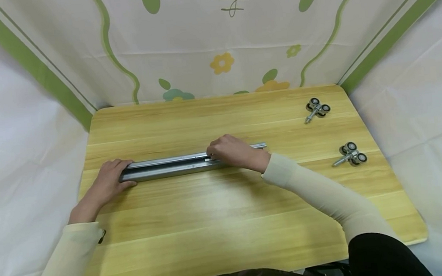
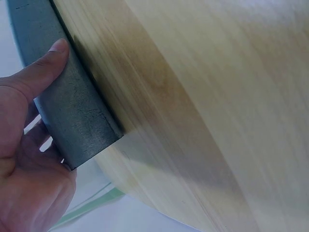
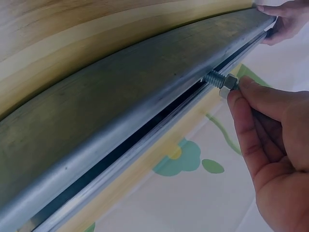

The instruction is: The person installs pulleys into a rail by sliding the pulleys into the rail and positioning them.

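Observation:
A grey metal channel rail (image 1: 168, 171) lies lengthwise on the wooden table, its narrow slot facing up. The left hand (image 1: 106, 181) grips its left end, the thumb pressed along the near wall and the other fingers round the far side. From the slot sticks a threaded bolt (image 3: 215, 77) carrying a hex nut (image 3: 229, 86). At this bolt's outer end, the right hand (image 3: 275, 130) pinches it between thumb and fingers, toward the rail's right part. Whatever sits at the bolt's inner end is hidden inside the rail.
Two roller trolleys, each with small wheels and a threaded bolt, lie at the table's right: one farther back (image 1: 317, 109), one nearer (image 1: 350, 154). The wooden table (image 1: 213, 226) meets a patterned cloth (image 1: 180, 32) at its back edge. White cloth hangs on both sides.

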Demonstrator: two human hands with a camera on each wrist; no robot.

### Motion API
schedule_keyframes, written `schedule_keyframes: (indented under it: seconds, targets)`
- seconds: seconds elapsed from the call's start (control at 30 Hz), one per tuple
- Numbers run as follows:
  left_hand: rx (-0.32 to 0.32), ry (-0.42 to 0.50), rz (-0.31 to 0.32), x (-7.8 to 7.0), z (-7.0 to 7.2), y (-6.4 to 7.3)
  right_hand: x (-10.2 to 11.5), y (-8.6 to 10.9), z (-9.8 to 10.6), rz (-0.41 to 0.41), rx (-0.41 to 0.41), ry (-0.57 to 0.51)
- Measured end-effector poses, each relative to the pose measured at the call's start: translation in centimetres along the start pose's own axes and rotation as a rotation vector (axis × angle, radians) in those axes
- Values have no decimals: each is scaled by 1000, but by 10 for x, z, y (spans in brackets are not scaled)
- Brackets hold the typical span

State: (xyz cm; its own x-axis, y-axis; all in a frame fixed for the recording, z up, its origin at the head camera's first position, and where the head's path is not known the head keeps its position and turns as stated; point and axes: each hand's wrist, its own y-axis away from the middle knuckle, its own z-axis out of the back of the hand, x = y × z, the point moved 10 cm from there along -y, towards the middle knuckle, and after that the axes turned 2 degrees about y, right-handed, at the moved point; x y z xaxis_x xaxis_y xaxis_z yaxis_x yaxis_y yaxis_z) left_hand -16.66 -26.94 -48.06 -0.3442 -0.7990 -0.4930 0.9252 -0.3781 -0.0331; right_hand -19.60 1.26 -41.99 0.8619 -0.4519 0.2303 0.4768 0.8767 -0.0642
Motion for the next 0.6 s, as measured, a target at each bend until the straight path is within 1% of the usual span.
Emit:
schedule_keyframes:
  seconds: [0.2,0.6]
  targets:
    - [-1,1,2,-1,0,0,2,-6,-3,-4,1,-16]
    - [-12,-2,2,1,-1,0,10,-19,-8,-7,-19,-21]
